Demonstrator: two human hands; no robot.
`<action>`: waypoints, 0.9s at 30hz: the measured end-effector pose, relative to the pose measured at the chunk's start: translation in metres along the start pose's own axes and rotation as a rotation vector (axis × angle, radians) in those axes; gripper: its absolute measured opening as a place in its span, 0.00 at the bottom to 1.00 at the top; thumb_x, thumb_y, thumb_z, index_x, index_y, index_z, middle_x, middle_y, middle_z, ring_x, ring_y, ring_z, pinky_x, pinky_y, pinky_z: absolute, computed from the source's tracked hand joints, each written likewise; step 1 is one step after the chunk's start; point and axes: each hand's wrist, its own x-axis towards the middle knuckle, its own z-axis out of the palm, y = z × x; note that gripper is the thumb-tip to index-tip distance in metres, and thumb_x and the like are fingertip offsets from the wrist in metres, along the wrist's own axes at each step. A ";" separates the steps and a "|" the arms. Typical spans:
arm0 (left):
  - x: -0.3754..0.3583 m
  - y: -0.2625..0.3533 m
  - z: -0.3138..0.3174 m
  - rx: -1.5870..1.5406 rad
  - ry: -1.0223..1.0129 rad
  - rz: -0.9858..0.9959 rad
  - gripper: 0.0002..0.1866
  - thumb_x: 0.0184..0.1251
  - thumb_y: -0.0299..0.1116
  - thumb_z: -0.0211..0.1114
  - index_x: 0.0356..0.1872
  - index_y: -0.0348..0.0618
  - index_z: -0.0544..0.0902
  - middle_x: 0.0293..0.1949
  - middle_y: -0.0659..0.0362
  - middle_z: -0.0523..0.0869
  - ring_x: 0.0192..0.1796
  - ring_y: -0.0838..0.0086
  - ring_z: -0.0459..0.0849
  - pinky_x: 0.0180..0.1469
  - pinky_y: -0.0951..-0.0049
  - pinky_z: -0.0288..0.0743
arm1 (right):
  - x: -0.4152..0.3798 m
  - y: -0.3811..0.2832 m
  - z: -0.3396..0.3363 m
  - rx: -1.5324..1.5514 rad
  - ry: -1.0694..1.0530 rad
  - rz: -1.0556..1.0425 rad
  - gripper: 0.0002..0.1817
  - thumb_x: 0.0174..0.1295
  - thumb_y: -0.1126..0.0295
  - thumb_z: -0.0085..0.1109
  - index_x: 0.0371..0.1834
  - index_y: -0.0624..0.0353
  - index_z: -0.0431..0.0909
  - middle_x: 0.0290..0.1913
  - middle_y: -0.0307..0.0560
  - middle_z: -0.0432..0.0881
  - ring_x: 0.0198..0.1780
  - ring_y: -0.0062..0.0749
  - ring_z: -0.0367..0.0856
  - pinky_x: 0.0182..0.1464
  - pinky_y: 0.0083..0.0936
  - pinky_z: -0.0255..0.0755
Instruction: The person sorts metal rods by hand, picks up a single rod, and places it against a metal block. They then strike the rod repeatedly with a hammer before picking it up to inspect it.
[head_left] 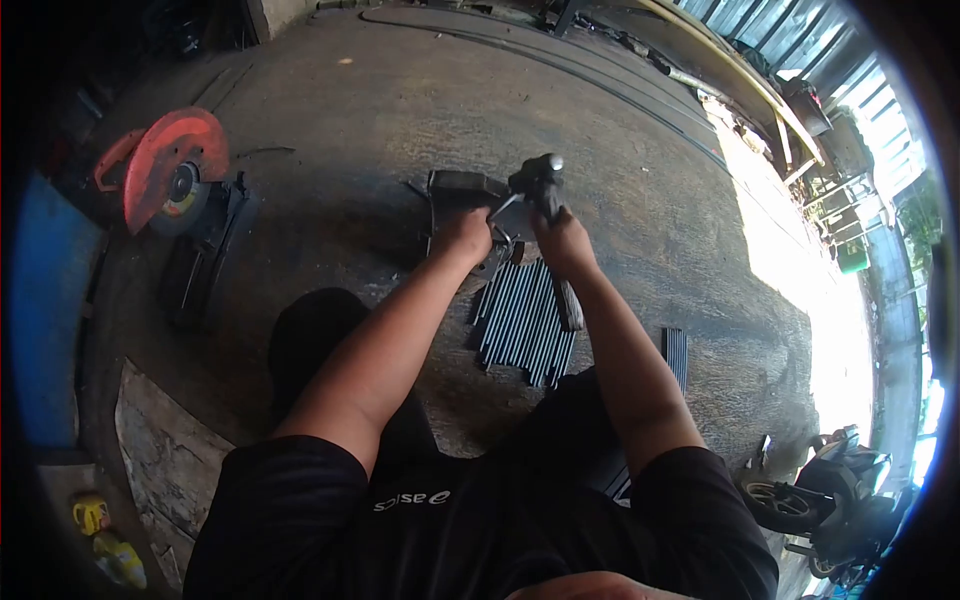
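Observation:
My right hand (566, 242) is wrapped round the wooden handle of a hammer (540, 178), whose dark metal head is raised above the work spot. To its left, my left hand (466, 236) is closed on a thin metal rod (505, 205) that slants up to the right, towards the hammer head. Just beyond my left hand, a dark metal block (466, 184) sits on the floor. Many cut metal rods (525, 325) lie side by side below my hands, partly under the hammer handle. My fingers hide the rod's lower part.
A cut-off saw with an orange guard (178, 160) stands at the left. A smaller bundle of rods (675, 355) lies right of my right forearm. Long bars (560, 65) stretch along the far floor. A motorcycle (830, 495) is at the lower right.

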 end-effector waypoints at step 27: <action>0.004 -0.009 0.009 0.033 0.079 0.065 0.15 0.69 0.39 0.54 0.52 0.47 0.80 0.47 0.44 0.84 0.51 0.49 0.82 0.51 0.52 0.75 | -0.005 -0.026 -0.054 0.521 0.030 0.126 0.24 0.65 0.53 0.55 0.41 0.70 0.74 0.27 0.57 0.81 0.29 0.42 0.82 0.34 0.34 0.76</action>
